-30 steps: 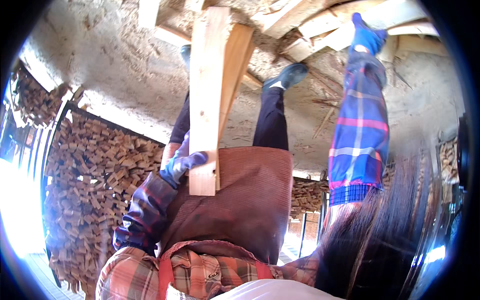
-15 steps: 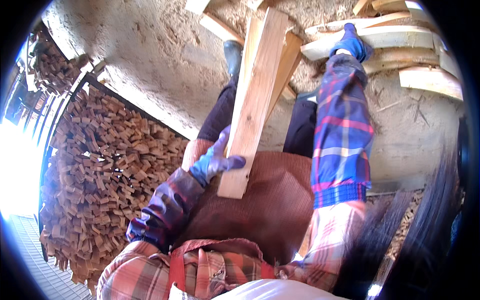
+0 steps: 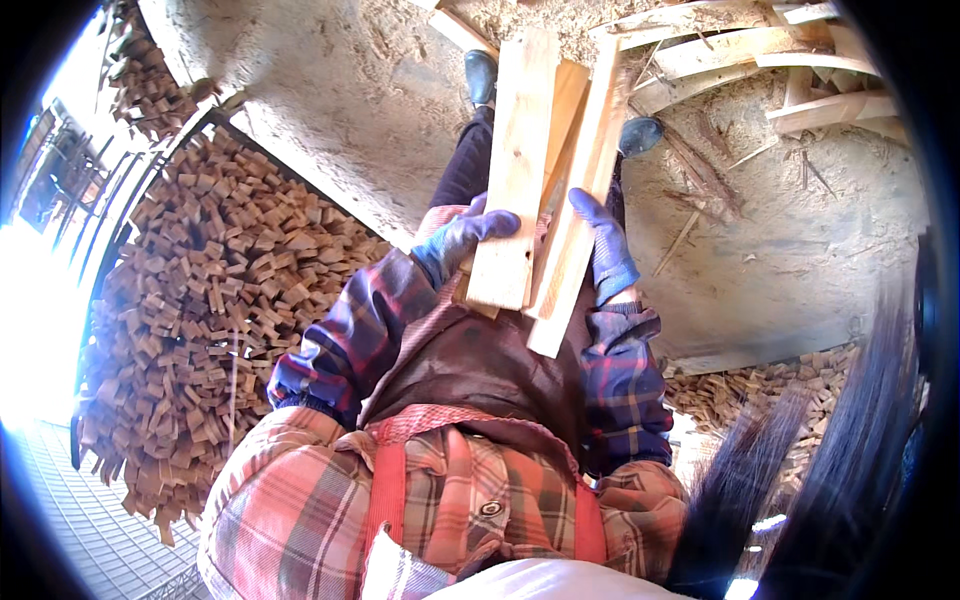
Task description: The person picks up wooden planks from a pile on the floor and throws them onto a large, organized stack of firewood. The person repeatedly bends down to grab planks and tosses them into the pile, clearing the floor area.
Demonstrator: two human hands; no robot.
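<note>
In front of my apron (image 3: 480, 365) I hold several long pale boards together. My left hand (image 3: 458, 245), in a blue-purple glove, is closed on the left edge of a wide wooden board (image 3: 515, 170), its thumb lying across the top face. My right hand (image 3: 608, 250), gloved alike, grips the outer side of a narrower wooden plank (image 3: 588, 180), thumb on top. Between these two a third, yellower board (image 3: 566, 105) shows, partly covered. Their near ends sit unevenly over my lap. The undersides and most of my fingers are hidden.
Long offcuts (image 3: 735, 50) lie piled at the far right. Bark strips (image 3: 700, 170) and sawdust litter the pale floor (image 3: 780, 270). A large heap of small cut wood blocks (image 3: 235, 290) fills the left side, with more blocks (image 3: 800, 375) at the right. My boots (image 3: 481, 75) stand beyond the boards.
My right hand has come back from the offcut pile to my lap, bringing a plank beside the others. The left-hand boards have turned more upright in view and shifted away from my body.
</note>
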